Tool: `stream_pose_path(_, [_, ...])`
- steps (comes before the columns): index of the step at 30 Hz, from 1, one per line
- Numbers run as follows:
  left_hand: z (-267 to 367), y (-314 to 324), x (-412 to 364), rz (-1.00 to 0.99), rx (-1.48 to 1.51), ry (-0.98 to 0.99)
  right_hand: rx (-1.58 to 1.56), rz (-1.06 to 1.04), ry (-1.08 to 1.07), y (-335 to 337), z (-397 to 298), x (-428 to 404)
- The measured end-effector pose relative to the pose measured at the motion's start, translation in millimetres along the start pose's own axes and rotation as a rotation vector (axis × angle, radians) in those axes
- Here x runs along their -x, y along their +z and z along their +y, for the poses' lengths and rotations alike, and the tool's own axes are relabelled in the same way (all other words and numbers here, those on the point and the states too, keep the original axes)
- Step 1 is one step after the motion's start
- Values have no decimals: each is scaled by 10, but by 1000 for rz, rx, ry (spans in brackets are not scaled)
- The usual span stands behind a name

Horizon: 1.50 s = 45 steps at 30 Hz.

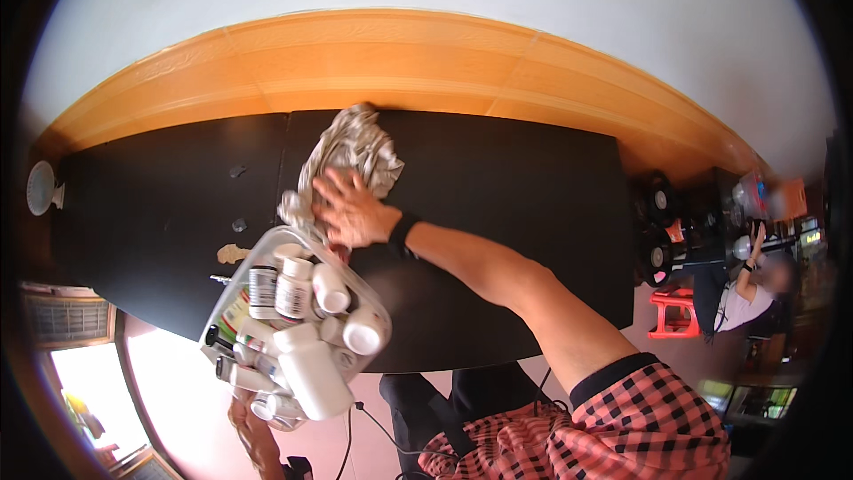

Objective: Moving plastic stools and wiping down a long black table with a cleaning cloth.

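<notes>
My right hand point(356, 210) lies palm down with fingers spread on a crumpled grey-beige cloth point(360, 147) on the black table point(506, 213). It presses on the cloth without closing around it. A translucent plastic bin point(223, 300) full of mostly white bottles is tilted over the table's front edge. My left hand point(243, 417) supports this bin from its lower left side, its fingers largely hidden. A large white bottle point(313, 370) lies on top of the others. Something small and reddish point(340, 252) shows between the bin's rim and my right wrist.
Left on the table are a tan flat piece point(232, 253), two small dark pieces point(238, 171) and a small silvery object point(220, 279). A white round fan-like object point(41, 187) stands at the far left end. Rightward are a red plastic stool point(673, 313) and another person point(743, 300).
</notes>
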<state>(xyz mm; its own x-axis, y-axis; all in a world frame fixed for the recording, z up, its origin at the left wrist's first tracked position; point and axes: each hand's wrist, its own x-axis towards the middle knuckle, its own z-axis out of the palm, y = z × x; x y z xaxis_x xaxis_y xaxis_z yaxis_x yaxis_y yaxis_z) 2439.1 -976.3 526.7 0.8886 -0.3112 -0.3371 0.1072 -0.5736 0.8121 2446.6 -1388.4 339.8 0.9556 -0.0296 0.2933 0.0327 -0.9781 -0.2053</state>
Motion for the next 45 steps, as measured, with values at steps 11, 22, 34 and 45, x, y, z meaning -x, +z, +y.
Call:
stream_pose_path(11, [-89, 201, -72, -100, 340, 135, -293, -143, -223, -1039, -1328, 2018])
stream_pose_path(22, [445, 1607, -789, -263, -188, 417, 25, -194, 413, -1579, 979, 2099])
stream_pose_path(34, [1002, 3063, -996, -403, 51, 462, 252, -36, 748, -2134, 906, 4159])
stream_pose_path(45, [1361, 3568, -773, -514, -140, 598, 65, -196, 644, -1918, -961, 4505])
